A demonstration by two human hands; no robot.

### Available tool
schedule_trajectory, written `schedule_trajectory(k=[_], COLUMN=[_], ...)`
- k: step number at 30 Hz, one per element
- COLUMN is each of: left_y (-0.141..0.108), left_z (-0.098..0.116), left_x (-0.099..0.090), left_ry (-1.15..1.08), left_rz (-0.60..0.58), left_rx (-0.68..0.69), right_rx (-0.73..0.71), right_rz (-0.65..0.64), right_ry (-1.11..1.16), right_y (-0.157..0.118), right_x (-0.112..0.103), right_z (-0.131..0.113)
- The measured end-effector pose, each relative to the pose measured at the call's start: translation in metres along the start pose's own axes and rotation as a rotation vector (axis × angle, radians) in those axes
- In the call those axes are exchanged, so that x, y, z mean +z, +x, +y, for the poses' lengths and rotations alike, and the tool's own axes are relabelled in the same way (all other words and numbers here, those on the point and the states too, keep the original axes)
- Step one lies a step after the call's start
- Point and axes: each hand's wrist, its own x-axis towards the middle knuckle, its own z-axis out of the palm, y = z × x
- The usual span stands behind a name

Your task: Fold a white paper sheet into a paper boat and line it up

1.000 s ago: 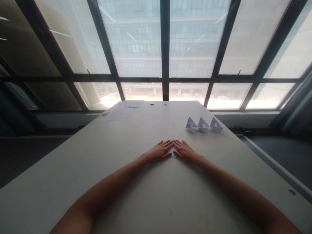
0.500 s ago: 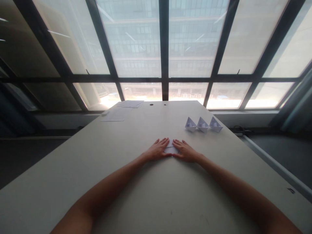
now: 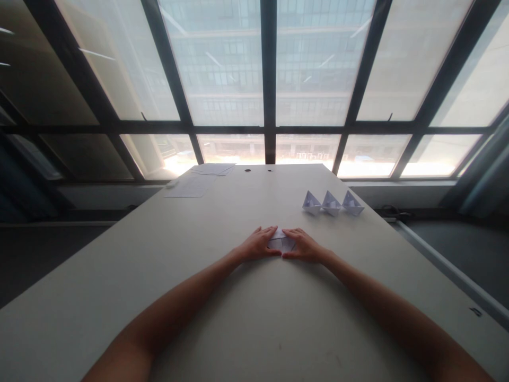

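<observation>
Newly curled, left hand (image 3: 256, 246) and right hand (image 3: 306, 247) are closed in a grip on folded paper (image 3: 282, 244), paper boats (image 3: 331, 203) near the tabletop's (image 3: 238, 212) right edge.

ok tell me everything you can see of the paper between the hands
The folded paper is small and white, with overlapping layers and crease lines across its visible face. It is at the table, nearer the person than the three paper boats. The left hand and the right hand touch it from either side, fingers toward its far part and thumbs along its near edge. They cover its sides, so its full outline can't be made out.
</observation>
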Motion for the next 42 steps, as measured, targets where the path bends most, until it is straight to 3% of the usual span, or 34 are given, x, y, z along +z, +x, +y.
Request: schedule_trajectory(k=[11, 16, 19, 25, 30, 34, 42], left_y=[-0.006, -0.007, -0.008, -0.005, -0.004, -0.006, -0.008], left_z=[0.009, 0.008, 0.009, 0.002, -0.006, -0.004, 0.000], left_x=[-0.006, -0.006, -0.007, -0.003, 0.000, 0.002, 0.007], left_ry=[-0.180, -0.167, -0.121, 0.013, 0.065, 0.091, 0.110], left_rz=[0.208, 0.416, 0.475, 0.410, 0.229, 0.097, -0.010], left_rx=[0.075, 0.143, 0.191, 0.172, 0.163, 0.129, 0.078], right_rx=[0.070, 0.032, 0.020, 0.071, 0.069, -0.011, -0.085], right_rz=[0.252, 0.331, 0.325, 0.185, 0.018, -0.079, -0.133], right_ry=[0.012, 0.031, 0.017, -0.115, -0.232, -0.150, -0.124], right_y=[-0.001, -0.003, -0.003, -0.003, -0.004, -0.004, -0.005], right_x=[0.013, 0.009, 0.008, 0.006, 0.007, 0.010, 0.009], right_z=[0.003, 0.001, -0.002, -0.005, -0.007, -0.008, -0.013])
